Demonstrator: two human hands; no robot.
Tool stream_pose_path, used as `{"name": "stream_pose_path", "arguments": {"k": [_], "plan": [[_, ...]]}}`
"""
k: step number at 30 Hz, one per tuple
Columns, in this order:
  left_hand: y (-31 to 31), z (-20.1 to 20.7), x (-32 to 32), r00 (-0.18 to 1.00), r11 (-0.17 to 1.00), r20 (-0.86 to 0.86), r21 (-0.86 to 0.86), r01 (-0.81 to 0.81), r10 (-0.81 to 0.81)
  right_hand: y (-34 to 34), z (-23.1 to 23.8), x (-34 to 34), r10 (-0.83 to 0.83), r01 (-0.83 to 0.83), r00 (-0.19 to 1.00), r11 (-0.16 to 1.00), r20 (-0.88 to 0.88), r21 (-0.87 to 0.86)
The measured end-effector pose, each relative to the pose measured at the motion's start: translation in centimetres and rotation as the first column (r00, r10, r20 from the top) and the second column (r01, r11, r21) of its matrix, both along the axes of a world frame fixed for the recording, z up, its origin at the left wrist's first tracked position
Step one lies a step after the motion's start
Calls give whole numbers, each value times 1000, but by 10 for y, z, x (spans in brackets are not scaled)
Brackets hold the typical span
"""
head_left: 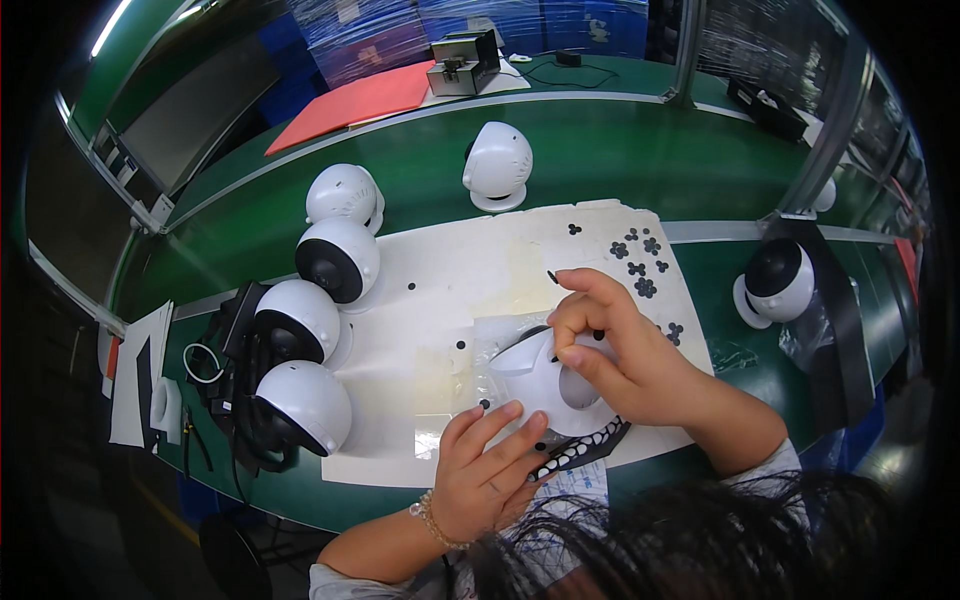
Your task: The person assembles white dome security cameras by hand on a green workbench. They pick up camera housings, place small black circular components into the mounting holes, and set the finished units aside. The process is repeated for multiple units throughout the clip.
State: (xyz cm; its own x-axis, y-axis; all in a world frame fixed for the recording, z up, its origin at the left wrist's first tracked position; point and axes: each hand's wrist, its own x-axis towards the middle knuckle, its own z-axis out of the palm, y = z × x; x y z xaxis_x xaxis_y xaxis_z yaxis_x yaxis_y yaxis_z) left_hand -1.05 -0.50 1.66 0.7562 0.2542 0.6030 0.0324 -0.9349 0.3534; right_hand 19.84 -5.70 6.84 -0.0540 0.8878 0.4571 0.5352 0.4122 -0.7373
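Note:
A white rounded camera-like device lies tipped on its side on the cardboard, with a grey oval patch facing up. Above it my right hand is closed in a pinch, a small black round pad at its thumb and finger. Another black pad clings to a raised fingertip of that hand. My left hand rests at the device's near left side, fingers stretched, with a dark dot near one finger. Beside it lies a black strip with white round spots.
Several white devices with black fronts stand in a row at left; another stands at the back, one more at right. Clusters of black pads lie on the cardboard sheet. Black adapters and cables and pliers lie left.

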Motion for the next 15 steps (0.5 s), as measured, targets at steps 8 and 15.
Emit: {"name": "stream_pose_path", "arguments": {"k": [8,15], "plan": [[0,0,2,1000,1000,20,5,-3,3,-14,5,-1,-241,52,784,944,571,327],[0,-3,1,1000,1000,17,22,-11,11,-42,-10,-3,-243,197,944,958,222,208]]}}
